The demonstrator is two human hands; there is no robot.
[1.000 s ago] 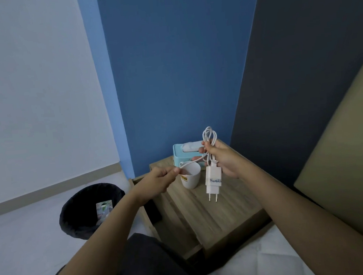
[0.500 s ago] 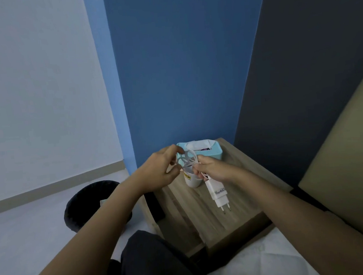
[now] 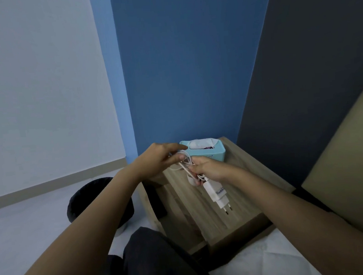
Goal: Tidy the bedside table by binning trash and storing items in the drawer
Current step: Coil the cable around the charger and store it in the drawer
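I've got the white charger (image 3: 216, 194) pinched in my right hand (image 3: 209, 170) above the bedside table (image 3: 236, 200), left hand (image 3: 158, 163) gripping its looped cable (image 3: 186, 161), blue tissue box (image 3: 208, 153) right behind, black bin (image 3: 89, 202) off left.

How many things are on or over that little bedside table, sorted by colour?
White: 3 - the charger plug, its cable looped between the left hand and right hand, and a cup mostly hidden behind them.
Light blue: 1 - the tissue box.
Total: 4
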